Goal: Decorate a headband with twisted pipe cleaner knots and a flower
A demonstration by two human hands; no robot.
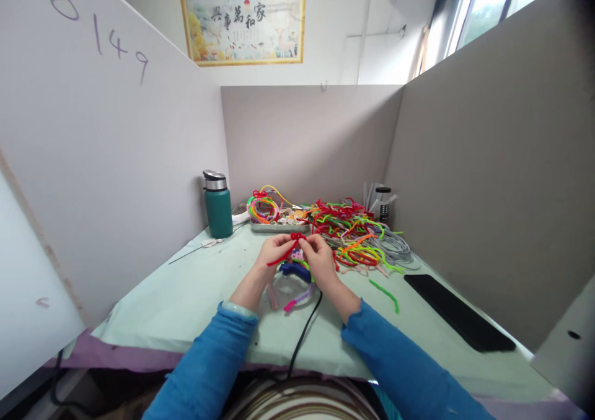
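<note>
- The red pipe cleaner (297, 237) is held above the table (186, 296), just in front of the tray (279, 227).
- Its looped end sits at the top between the fingertips. Its free tail slants down and to the left, past the left hand (275, 251).
- Both the left hand and the right hand (321, 258) are closed, pinching the pipe cleaner.
- A hoop (300, 299) with a blue piece lies under the hands, partly hidden by them.
- The shape of the loop is too small to make out.
- The pile (353, 234) behind is too tangled to tell single strands apart.
</note>
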